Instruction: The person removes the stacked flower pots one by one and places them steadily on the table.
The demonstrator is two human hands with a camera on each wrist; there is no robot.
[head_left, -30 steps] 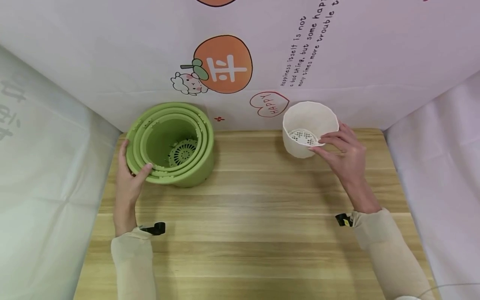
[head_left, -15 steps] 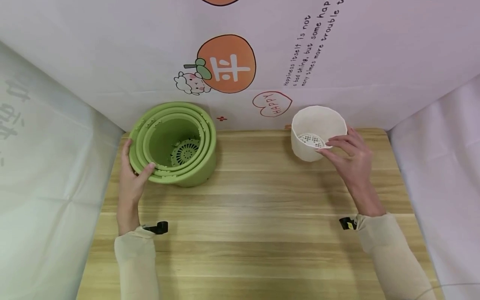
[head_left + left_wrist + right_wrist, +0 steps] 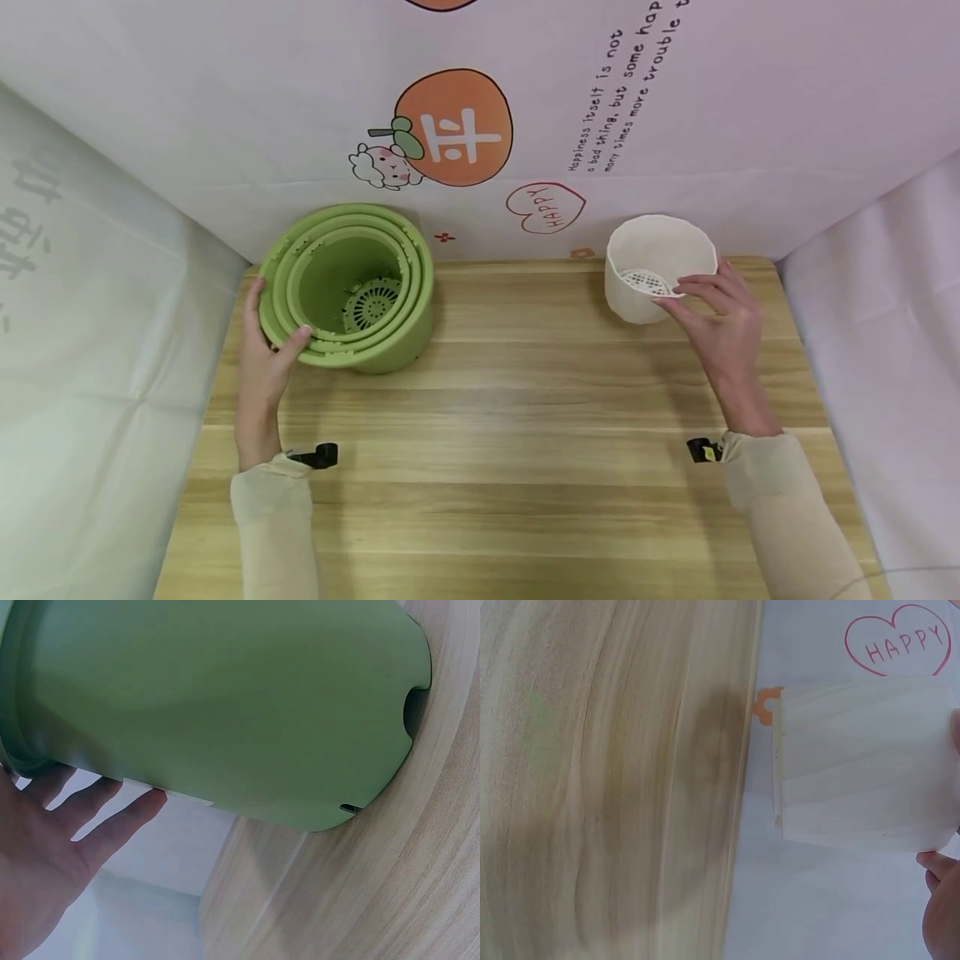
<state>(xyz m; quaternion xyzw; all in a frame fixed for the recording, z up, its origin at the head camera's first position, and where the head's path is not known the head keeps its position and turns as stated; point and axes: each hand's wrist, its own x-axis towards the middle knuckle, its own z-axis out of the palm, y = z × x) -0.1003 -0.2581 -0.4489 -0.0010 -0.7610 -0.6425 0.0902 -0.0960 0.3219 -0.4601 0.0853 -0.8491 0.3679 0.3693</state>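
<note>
Far right, the right hand (image 3: 726, 325) pinches the white pot (image 3: 657, 252) by its rim — sensible, as it looks light and stiff; far left, the left hand (image 3: 262, 367) grips the nested green pots (image 3: 333, 287) — heavier, I'd guess.

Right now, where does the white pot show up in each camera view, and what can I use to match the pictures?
Head: the white pot is right of centre, near mid-height, its rim pinched by the right hand.
Left wrist: not in this picture.
Right wrist: right of centre, near mid-height, its side facing the camera.
Shared landmark: the wooden tabletop, lower middle in head, right side in left wrist, left side in right wrist.
</note>
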